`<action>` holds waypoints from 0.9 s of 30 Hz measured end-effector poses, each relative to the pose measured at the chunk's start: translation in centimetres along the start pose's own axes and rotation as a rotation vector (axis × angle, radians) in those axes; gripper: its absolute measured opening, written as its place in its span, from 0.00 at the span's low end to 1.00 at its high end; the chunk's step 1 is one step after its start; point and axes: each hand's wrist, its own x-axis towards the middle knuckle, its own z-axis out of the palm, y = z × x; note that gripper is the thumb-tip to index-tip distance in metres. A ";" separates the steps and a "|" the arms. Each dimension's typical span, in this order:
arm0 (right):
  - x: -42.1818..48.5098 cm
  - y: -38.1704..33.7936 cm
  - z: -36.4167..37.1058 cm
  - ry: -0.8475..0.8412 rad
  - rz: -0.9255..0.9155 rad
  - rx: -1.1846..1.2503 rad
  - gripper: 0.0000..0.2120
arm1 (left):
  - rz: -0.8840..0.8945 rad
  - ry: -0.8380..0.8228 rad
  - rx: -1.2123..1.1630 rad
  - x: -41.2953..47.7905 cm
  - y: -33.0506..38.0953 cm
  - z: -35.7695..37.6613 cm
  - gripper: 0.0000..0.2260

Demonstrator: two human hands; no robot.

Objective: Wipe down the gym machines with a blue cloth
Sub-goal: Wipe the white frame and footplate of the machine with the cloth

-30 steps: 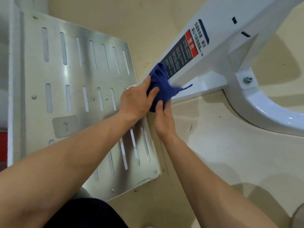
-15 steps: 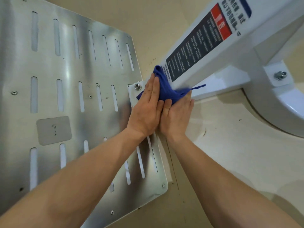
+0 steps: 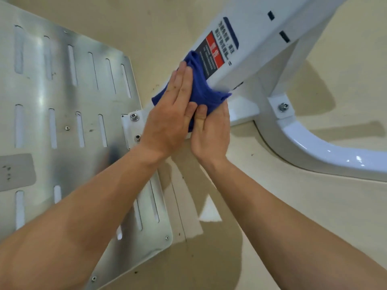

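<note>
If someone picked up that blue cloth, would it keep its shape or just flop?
Probably flop: the blue cloth lies in soft folds, bent round the edge of the white beam. Likely light too: a thin corner juts out unsupported. Under the flat left hand it should slide easily on that glossy paint.

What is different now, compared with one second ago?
The left hand, which gripped the blue cloth with curled fingers, now presses it flat with straight fingers. Both hands slid the cloth up the white metal beam, over the lower part of its black and red label. The right hand still holds the cloth from below.
</note>
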 end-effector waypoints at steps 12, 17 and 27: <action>-1.0 -0.1 -1.3 -0.278 0.059 0.292 0.18 | -0.190 -0.143 0.075 -1.1 1.1 -1.4 0.28; 0.3 -2.1 -5.2 -0.220 0.141 0.495 0.11 | -0.233 -0.107 0.067 1.8 5.0 -2.5 0.27; 0.1 -1.9 -7.6 0.136 0.138 0.553 0.22 | -0.184 -0.002 -0.001 3.5 7.2 -1.7 0.27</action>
